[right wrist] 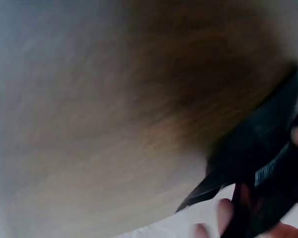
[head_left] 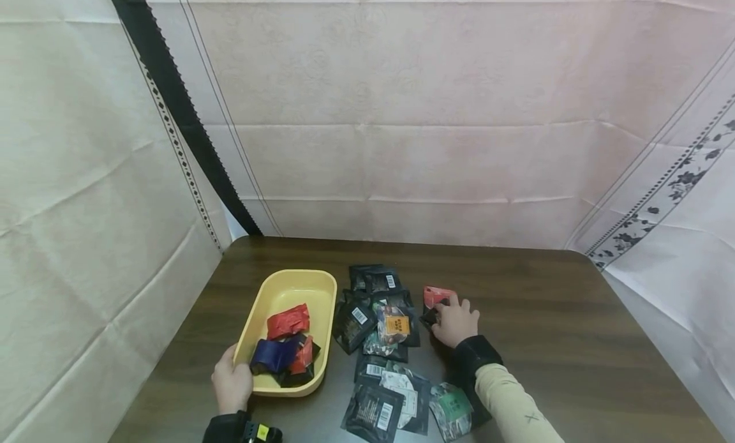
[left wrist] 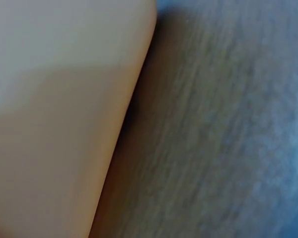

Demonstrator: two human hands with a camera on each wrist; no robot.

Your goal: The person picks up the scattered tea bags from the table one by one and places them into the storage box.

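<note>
My left hand (head_left: 232, 383) grips the near left corner of a yellow plastic tray (head_left: 261, 315). Inside the tray lie red packets (head_left: 288, 322) and a dark blue packet (head_left: 274, 355), partly over a black one. The tray's outer wall (left wrist: 54, 139) fills one side of the left wrist view. To the right of a pile of black packets (head_left: 353, 322), my right hand (head_left: 456, 322) pinches a red and black packet (head_left: 438, 296). In the right wrist view that packet (right wrist: 258, 144) shows dark between the thumb and fingers, partly hidden by them.
More black packets (head_left: 373, 410) lie near the table's front, beside a clear-fronted packet with a green label (head_left: 452, 410). A packet with an orange label (head_left: 396, 325) tops the pile. The brown wooden table (head_left: 574, 341) backs onto a hanging pale cloth (head_left: 402, 111).
</note>
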